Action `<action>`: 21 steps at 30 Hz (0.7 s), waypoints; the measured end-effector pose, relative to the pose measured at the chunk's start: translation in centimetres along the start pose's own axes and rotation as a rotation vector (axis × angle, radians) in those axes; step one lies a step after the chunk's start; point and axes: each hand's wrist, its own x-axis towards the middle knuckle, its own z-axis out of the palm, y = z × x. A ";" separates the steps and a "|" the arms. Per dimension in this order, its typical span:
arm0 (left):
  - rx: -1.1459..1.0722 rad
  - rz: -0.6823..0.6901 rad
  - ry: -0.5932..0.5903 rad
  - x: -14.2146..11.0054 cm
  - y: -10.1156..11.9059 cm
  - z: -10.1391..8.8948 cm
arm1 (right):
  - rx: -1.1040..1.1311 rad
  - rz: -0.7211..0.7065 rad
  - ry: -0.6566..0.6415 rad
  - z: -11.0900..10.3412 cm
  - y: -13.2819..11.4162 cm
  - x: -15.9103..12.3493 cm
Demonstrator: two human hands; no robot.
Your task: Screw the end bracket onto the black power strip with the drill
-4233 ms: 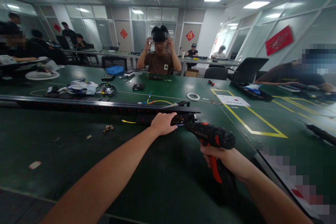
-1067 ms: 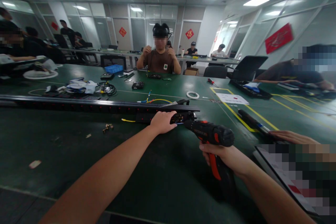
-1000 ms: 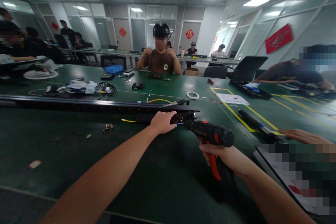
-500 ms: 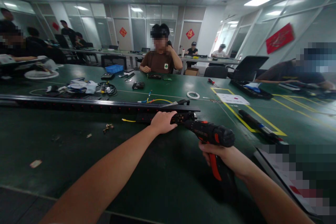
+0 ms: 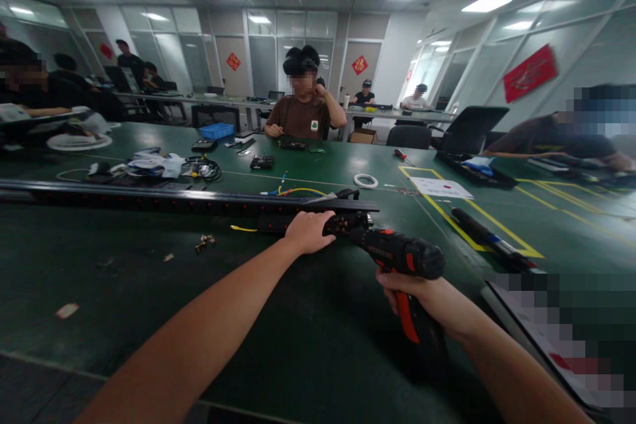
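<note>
My left hand (image 5: 309,232) lies curled over the near end of a long black power strip (image 5: 163,201) that stretches left across the green table (image 5: 149,291); its fingers press down on the open end block (image 5: 348,221) with small brass terminals. My right hand (image 5: 427,301) grips the handle of a black and red cordless screwdriver (image 5: 402,258). The screwdriver's nose points left at the end block, right beside my left fingertips. Yellow and blue wires (image 5: 293,192) run out behind the strip.
Small brass parts (image 5: 205,242) and scraps lie left of my forearm. A coil of white wire (image 5: 366,181), a paper sheet (image 5: 441,188) inside yellow floor tape, a black tool (image 5: 489,238) and a blue bin (image 5: 217,131) sit further off. A person sits opposite; others work at both sides.
My hands and the screwdriver have held their place. A co-worker's hand that reached in at the right has withdrawn. The person opposite lowered one hand to the table.
</note>
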 end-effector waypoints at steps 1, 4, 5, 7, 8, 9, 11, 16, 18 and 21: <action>0.001 0.002 0.003 0.0 0.0 0.0 | 0.001 -0.006 -0.002 0.0 0.1 0.0; 0.003 0.006 0.005 0.0 0.0 0.0 | 0.003 -0.009 0.000 -0.2 0.3 0.2; 0.002 0.005 0.003 0.0 0.0 0.0 | -0.003 -0.007 0.000 -0.2 0.3 0.2; 0.001 0.002 -0.004 0.0 0.0 0.0 | -0.017 -0.004 -0.005 -0.3 0.4 0.3; 0.002 0.001 -0.005 -0.1 0.0 0.0 | -0.023 -0.004 -0.008 -0.3 0.5 0.4; 0.004 0.002 -0.004 -0.1 0.0 0.0 | -0.029 -0.004 -0.011 -0.4 0.5 0.4; 0.010 0.002 0.000 -0.1 0.0 0.1 | -0.035 -0.004 -0.013 -0.4 0.4 0.4; 0.014 -0.006 -0.005 0.0 -0.1 0.2 | -0.032 0.003 -0.013 -0.4 0.2 0.2; 0.014 -0.009 -0.005 0.0 0.0 0.2 | -0.042 0.007 -0.009 -0.3 0.1 0.1; 0.011 -0.008 -0.002 0.0 0.0 0.1 | -0.055 0.008 -0.007 -0.3 0.0 0.1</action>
